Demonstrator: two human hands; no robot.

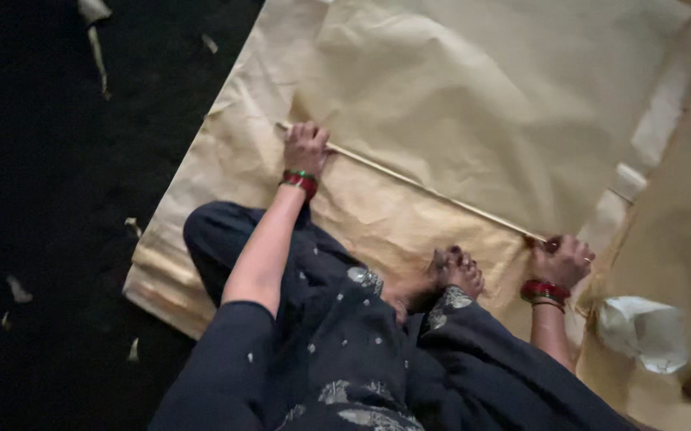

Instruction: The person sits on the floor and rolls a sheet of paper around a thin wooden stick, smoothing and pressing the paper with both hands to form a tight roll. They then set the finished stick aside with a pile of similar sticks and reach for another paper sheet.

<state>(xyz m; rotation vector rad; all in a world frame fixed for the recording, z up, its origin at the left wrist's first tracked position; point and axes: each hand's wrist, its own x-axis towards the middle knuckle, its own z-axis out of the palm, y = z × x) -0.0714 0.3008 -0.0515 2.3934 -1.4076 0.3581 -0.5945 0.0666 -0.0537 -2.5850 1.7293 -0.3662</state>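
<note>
Hands (306, 148) (562, 259) outstretched, pressing stick (425, 188)

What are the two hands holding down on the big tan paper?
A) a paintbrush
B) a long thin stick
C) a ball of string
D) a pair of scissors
B: the left hand presses one end and the right hand grips the other end of a long thin stick lying across the tan paper.
</note>
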